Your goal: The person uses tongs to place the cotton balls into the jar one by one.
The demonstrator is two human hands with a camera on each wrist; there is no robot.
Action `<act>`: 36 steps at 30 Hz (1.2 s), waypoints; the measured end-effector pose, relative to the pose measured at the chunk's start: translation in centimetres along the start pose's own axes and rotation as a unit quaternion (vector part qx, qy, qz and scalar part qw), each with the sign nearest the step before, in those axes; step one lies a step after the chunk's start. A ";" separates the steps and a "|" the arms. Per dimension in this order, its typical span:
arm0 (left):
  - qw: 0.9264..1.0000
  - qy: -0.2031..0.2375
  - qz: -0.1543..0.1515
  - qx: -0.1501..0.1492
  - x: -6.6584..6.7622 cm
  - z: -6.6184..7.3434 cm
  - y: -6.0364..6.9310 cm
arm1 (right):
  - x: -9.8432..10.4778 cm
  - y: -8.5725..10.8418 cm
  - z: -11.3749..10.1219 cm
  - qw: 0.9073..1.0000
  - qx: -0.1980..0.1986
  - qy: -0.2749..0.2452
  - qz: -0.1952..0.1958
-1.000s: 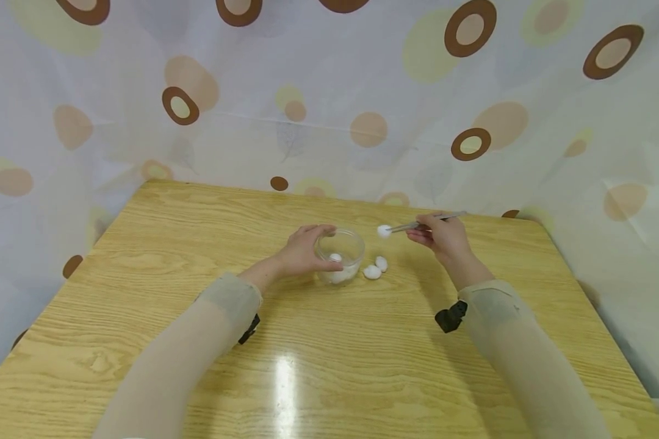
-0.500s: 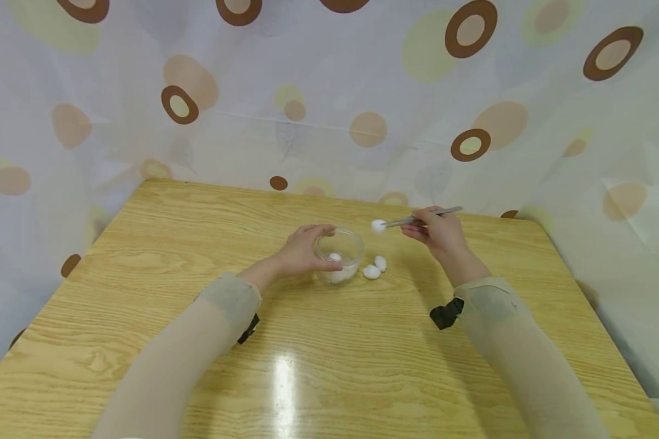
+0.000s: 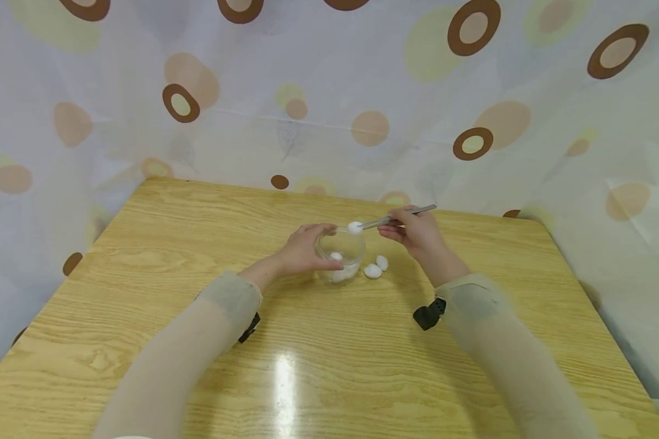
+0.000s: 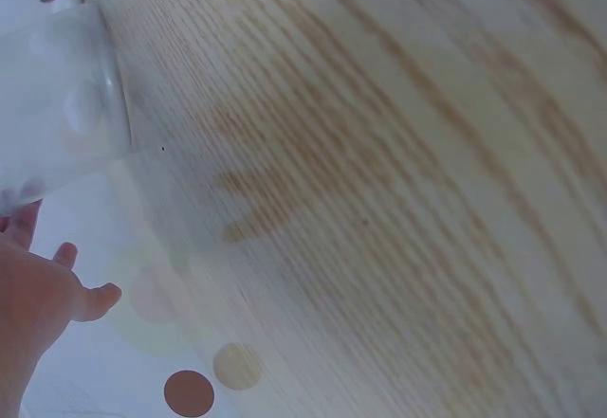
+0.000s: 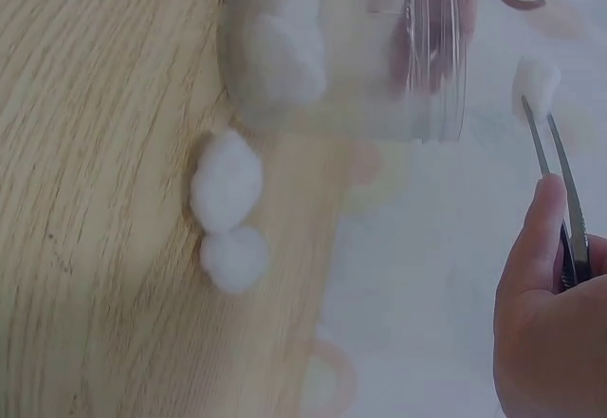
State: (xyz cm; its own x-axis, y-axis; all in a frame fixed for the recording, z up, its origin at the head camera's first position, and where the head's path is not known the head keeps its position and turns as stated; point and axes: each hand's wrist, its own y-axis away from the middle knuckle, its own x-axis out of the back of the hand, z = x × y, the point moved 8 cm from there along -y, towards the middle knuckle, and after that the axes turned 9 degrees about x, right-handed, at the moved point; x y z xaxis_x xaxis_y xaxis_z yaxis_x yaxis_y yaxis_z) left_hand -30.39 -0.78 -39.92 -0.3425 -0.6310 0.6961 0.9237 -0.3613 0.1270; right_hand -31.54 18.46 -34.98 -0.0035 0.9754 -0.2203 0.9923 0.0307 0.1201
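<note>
My left hand (image 3: 302, 251) grips a clear plastic jar (image 3: 353, 259) from its left side, thumb near and fingers at the far rim. Several white cotton balls (image 5: 285, 53) lie in the bottom of the jar. Pinched in my right hand (image 3: 419, 236) is a pair of metal tweezers (image 3: 378, 222), whose tips hold another cotton ball (image 5: 537, 86). In the head view that ball appears at the jar's far right rim; the right wrist view shows it above the mouth's level. Two loose cotton balls (image 3: 373, 271) touch each other on the table, just right of the jar.
The wood-grain table (image 3: 329, 366) carries a bright light reflection near its front. A patterned white curtain (image 3: 329, 91) hangs behind the table and along its sides. A black wrist camera (image 3: 430, 314) is strapped under the right sleeve.
My right hand has moved left, bringing the tweezers and their cotton ball to the jar's rim. The left hand, the jar and the loose cotton balls have stayed in place.
</note>
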 end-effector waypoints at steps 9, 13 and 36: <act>1.000 -0.002 -0.001 0.007 0.0 0.1 -0.1 | -1.3 -0.1 0.9 0.999 0.011 0.047 -0.012; 1.000 0.001 -0.002 0.005 0.0 0.1 -0.1 | -1.5 -0.2 1.1 0.997 0.015 0.071 -0.013; 1.000 0.003 -0.003 -0.004 0.0 0.2 0.1 | 1.7 0.3 0.1 0.997 0.021 0.073 0.003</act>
State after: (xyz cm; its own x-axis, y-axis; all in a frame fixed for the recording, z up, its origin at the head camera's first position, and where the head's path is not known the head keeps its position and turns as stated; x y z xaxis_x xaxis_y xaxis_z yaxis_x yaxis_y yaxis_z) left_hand -30.22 -0.68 -39.75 -0.3499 -0.6331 0.6905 0.9199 -0.3716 0.1255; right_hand -31.27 20.06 -35.39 -0.0125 0.9970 -0.0758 0.9967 0.0185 0.0795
